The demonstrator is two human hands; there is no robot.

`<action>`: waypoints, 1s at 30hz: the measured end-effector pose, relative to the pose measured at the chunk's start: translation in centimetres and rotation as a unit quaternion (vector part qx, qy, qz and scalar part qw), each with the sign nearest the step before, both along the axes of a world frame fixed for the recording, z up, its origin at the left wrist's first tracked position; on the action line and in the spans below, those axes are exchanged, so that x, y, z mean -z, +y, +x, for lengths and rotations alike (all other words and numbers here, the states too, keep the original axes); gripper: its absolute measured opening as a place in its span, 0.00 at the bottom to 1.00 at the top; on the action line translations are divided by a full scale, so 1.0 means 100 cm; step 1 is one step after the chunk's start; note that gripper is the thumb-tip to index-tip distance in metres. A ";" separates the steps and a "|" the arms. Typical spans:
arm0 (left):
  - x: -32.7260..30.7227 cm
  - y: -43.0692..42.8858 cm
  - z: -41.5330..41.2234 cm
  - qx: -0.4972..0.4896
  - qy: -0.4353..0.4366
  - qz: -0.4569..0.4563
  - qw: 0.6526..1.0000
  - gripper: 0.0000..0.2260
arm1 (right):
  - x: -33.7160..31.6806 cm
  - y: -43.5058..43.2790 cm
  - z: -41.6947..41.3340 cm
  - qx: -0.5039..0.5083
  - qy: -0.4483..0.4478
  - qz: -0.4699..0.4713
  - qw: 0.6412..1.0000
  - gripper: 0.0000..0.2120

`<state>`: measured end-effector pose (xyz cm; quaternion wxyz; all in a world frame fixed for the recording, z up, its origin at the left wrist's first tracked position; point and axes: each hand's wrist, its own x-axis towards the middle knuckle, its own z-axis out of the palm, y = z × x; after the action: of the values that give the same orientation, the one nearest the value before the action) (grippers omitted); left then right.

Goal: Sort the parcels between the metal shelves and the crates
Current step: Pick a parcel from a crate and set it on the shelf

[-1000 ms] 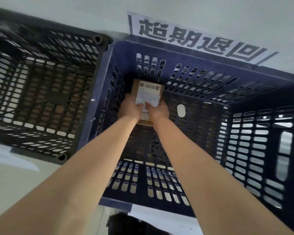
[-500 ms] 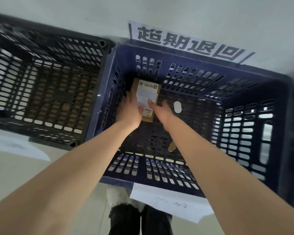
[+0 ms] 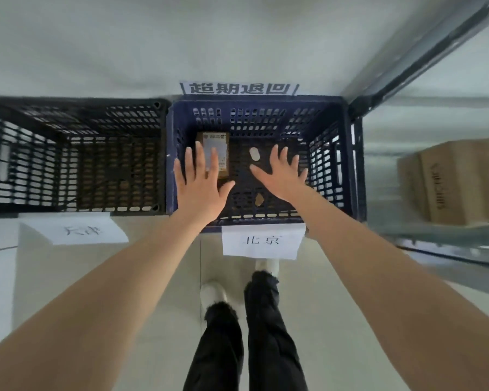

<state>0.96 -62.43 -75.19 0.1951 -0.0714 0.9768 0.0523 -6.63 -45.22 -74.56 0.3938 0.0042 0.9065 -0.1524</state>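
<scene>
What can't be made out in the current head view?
Head view:
- Parcel label: print too small; left hand covers part.
- Cardboard box on metal shelf: cut by right edge, printing blurred.
- Brown scrap in blue crate: too small to identify.
- White oval: sticker or opening, unclear.

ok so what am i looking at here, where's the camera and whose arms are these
There is no machine here. A person wears one wide-angle camera on the head, looking down, so the arms and legs are their own. The left hand and right hand are spread open over a blue crate and hold nothing. A small labelled parcel lies on its bottom. A black crate stands to the left, and a metal shelf with a cardboard box is to the right.
</scene>
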 end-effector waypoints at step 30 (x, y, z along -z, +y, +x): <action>-0.189 0.156 0.246 0.094 0.061 0.009 0.994 0.36 | -0.203 0.173 0.315 0.066 0.068 0.039 0.995 0.40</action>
<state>25.57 -46.85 -56.31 0.1402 0.0254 0.9887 0.0471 24.87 -27.91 -54.25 0.3195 0.0685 0.9343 -0.1423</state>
